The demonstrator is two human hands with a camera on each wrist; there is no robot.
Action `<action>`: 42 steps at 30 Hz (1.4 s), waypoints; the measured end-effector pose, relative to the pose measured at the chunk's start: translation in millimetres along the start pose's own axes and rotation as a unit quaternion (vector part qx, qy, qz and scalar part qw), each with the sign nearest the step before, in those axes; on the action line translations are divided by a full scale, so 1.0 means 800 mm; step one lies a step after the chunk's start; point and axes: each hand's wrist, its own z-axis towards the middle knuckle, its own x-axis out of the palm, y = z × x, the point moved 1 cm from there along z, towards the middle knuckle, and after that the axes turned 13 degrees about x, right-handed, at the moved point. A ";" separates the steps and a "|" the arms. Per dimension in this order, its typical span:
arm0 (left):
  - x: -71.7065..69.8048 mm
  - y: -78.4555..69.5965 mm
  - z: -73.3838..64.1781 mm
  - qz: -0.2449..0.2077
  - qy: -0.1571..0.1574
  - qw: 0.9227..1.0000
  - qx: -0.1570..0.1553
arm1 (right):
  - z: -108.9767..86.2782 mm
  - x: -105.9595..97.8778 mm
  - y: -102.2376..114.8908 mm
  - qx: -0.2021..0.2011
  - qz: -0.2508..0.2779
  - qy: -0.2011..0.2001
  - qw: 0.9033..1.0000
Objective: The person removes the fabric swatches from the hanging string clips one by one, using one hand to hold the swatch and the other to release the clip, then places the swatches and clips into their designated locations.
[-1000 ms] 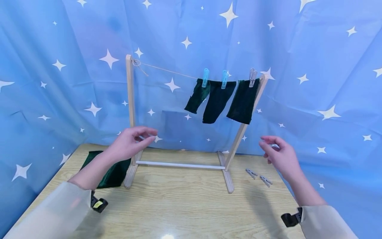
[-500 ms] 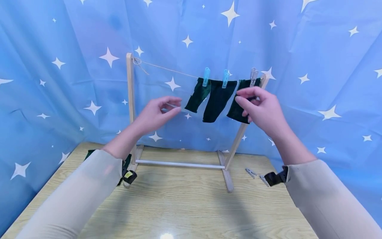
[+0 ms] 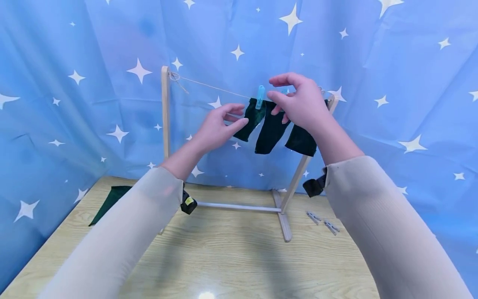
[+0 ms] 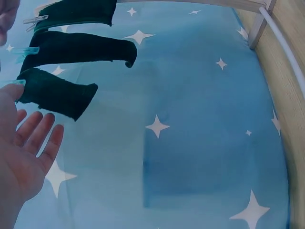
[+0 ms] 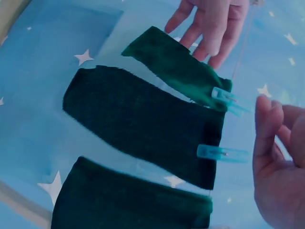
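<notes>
Left hand (image 3: 218, 128), fingers apart, seems beside green cloth (image 5: 176, 67); right hand (image 3: 300, 101), likewise apart, partly hides blue clothespin (image 5: 220, 153).

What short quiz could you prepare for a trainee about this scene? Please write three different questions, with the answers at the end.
1. Count: How many cloths hang from the line?
2. True or false: The two pegs lying on the table are blue.
3. Compare: In the head view, which is higher, the left hand or the right hand?

Key
1. Three.
2. False; they are grey.
3. The right hand.
</notes>
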 end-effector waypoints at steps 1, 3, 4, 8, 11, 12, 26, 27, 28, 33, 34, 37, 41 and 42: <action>0.003 0.000 0.003 -0.002 -0.003 1.000 -0.001 | 0.004 0.001 0.003 0.003 0.000 0.003 1.000; 0.010 0.001 0.010 -0.009 -0.008 1.000 -0.007 | 0.010 0.005 0.007 0.009 0.003 0.008 1.000; 0.013 0.002 0.013 -0.014 -0.011 1.000 -0.011 | 0.013 0.007 0.009 0.010 0.007 0.011 1.000; 0.024 0.005 0.023 -0.044 -0.028 0.998 -0.022 | 0.021 0.016 0.013 0.025 0.037 0.022 0.999; 0.029 0.005 0.028 -0.070 -0.049 0.996 -0.023 | 0.024 0.021 0.014 0.041 0.049 0.022 0.998; 0.030 0.005 0.029 -0.078 -0.056 0.995 -0.024 | 0.025 0.022 0.014 0.047 0.050 0.021 0.997; 0.033 0.001 0.026 -0.117 -0.098 0.988 -0.040 | 0.022 0.014 0.014 0.053 0.031 0.020 0.998; 0.032 0.001 0.024 -0.118 -0.096 0.988 -0.041 | 0.021 0.013 0.015 0.056 0.028 0.024 0.998; 0.031 0.001 0.023 -0.118 -0.094 0.988 -0.042 | 0.020 0.012 0.016 0.059 0.025 0.028 0.998; 0.030 0.002 0.019 -0.140 -0.081 0.986 -0.052 | 0.017 0.013 0.018 0.059 0.004 0.025 0.998; 0.029 0.002 0.018 -0.147 -0.079 0.984 -0.054 | 0.016 0.013 0.018 0.056 -0.003 0.021 0.998; 0.029 0.001 0.016 -0.167 -0.078 0.981 -0.059 | 0.013 0.015 0.017 0.041 -0.022 0.004 0.999; 0.028 -0.002 0.012 -0.182 -0.078 0.978 -0.063 | 0.010 0.017 0.013 0.027 -0.027 -0.017 0.999; 0.027 -0.004 0.010 -0.187 -0.077 0.977 -0.063 | 0.009 0.018 0.012 0.026 -0.025 -0.022 0.999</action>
